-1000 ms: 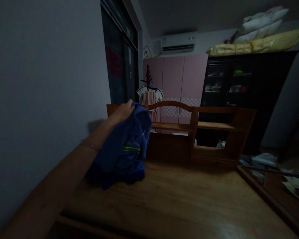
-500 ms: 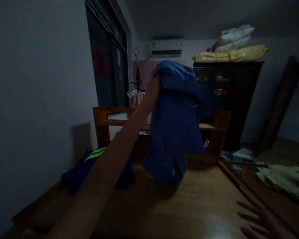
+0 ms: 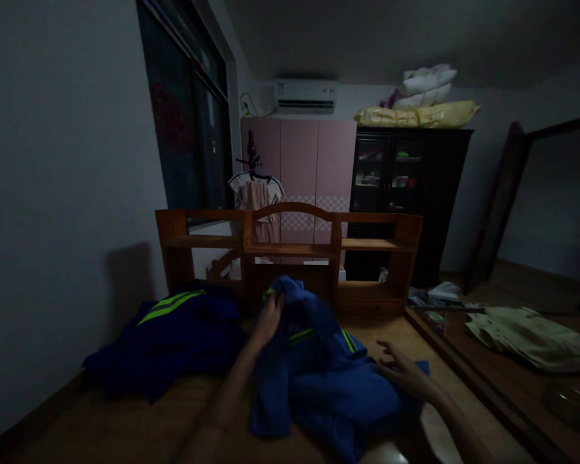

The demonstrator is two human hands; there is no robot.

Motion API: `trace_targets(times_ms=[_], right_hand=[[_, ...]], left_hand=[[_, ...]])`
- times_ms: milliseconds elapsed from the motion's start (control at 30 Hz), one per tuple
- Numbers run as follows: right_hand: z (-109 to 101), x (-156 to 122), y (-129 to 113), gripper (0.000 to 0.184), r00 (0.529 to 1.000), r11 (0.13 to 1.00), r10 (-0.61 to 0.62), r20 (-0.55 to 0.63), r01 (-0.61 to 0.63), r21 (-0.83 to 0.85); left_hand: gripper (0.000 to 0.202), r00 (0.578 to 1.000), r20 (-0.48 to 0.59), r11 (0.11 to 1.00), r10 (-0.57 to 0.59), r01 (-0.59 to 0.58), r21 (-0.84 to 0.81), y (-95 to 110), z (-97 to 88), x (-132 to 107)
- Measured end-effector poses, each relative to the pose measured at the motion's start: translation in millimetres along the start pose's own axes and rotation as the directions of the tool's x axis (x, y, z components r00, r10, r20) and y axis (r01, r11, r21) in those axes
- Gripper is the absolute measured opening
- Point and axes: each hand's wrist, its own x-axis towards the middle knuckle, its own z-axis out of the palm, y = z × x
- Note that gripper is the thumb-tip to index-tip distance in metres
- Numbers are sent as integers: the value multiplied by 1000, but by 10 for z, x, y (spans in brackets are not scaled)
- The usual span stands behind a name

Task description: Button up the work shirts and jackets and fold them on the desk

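A blue garment with green stripes [image 3: 338, 386] lies crumpled on the wooden bed board [image 3: 386, 332]; whether it is a jacket or another piece I cannot tell. My left hand [image 3: 269, 317] is closed on its upper left part, which is lifted a little. Over its right side is my right hand [image 3: 401, 370], fingers apart and bent, at or just above the cloth. To the left, a darker blue garment with bright green stripes [image 3: 174, 341] sits in a heap against the wall.
A wooden headboard with shelves [image 3: 290, 248] stands behind the cloth. On the right, past a wooden rail [image 3: 468, 386], lies a pile of pale cloth [image 3: 526, 335]. Farther back are a pink wardrobe [image 3: 299, 154], a dark cabinet [image 3: 449, 193] and clothes on a stand [image 3: 258, 193].
The blue garment has come down from the raised left hand onto the board and spread out. My right hand has moved up and left to the cloth. The view has shifted slightly.
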Motion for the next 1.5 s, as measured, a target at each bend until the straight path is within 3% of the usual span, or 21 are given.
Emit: trace_targets(times_ms=[67,100,200,267,400,500,833,1167,1500], right_hand=[[175,111,84,50,999,993,-36,36,40,-109],[239,147,117,46,998,984,-50,25,53,-168],[382,175,210,40,994,965,-72,-83,48,-260],[470,158,280,41,978,968,-83,-190,34,-249],[638,153,417,39,909,970,-122,-398,25,-240],[696,184,480,36,890,964,-137,-436,20,-264],[636,233,509,38,943,951,-114,-313,11,-310],[553,181,319,39,961,936,-98,-258,1,-353],[522,158,244,42,955,927,-108,-276,-4,-376]], left_hand=[[44,994,95,994,-53,43,104,-341,176,-200],[45,987,155,971,-50,12,240,-499,257,-284],[47,970,242,844,9,-137,519,-856,475,-503],[45,969,236,753,66,-204,625,-959,603,-627],[43,964,215,647,156,-265,715,-923,793,-749],[41,962,211,618,174,-273,737,-880,861,-727],[43,968,188,598,164,-249,762,-935,958,-616],[45,970,223,674,98,-229,702,-881,907,-585],[46,960,255,676,113,-262,688,-900,874,-572]])
